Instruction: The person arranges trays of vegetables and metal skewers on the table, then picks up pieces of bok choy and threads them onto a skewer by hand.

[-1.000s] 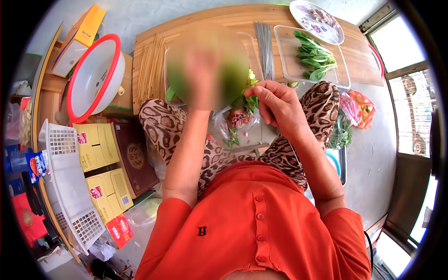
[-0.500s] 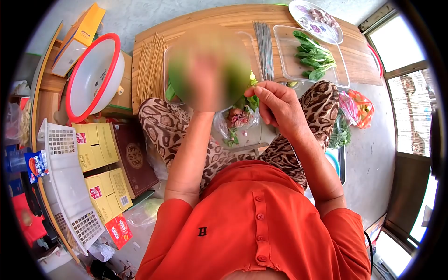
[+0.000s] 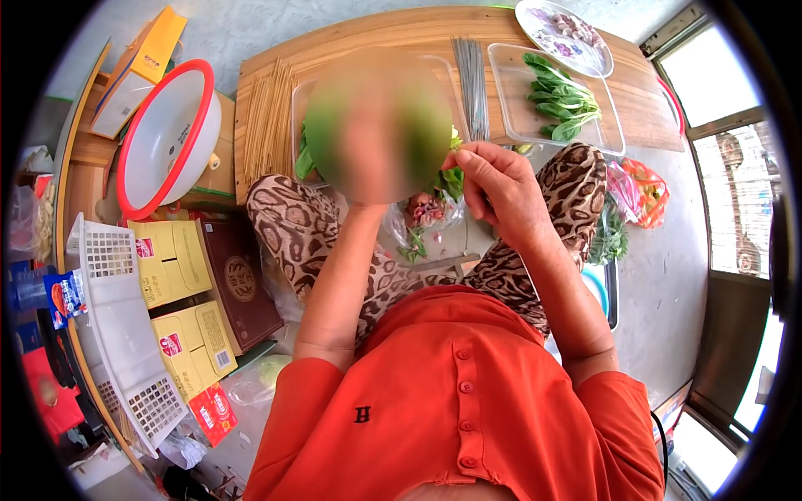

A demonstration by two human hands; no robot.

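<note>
A round blur covers most of my left hand (image 3: 373,159) above the table's near side, hiding its fingers and whatever they hold. Green patches show through the blur, and green leaves (image 3: 306,159) peek out at its left. Just right of the blur, my right hand (image 3: 499,177) has thumb and forefinger pinched together. Their tips meet the edge of some leafy greens (image 3: 452,180); what lies between them is too small to make out. Partly behind the blur sits a clear plastic tray (image 3: 449,73). Below the hands, a plastic bag (image 3: 451,219) holds reddish-pink vegetable ends and leaf scraps.
Bamboo skewers (image 3: 269,117) lie at the table's left and thin metal skewers (image 3: 474,88) beyond my hands. A second clear tray (image 3: 511,125) holds leafy greens (image 3: 568,100). Behind it is a plate (image 3: 547,37) with meat pieces. A red-rimmed basin (image 3: 167,142) stands left.
My left hand, under the blur, has shifted very slightly. My right hand stays pinched in nearly the same place.
</note>
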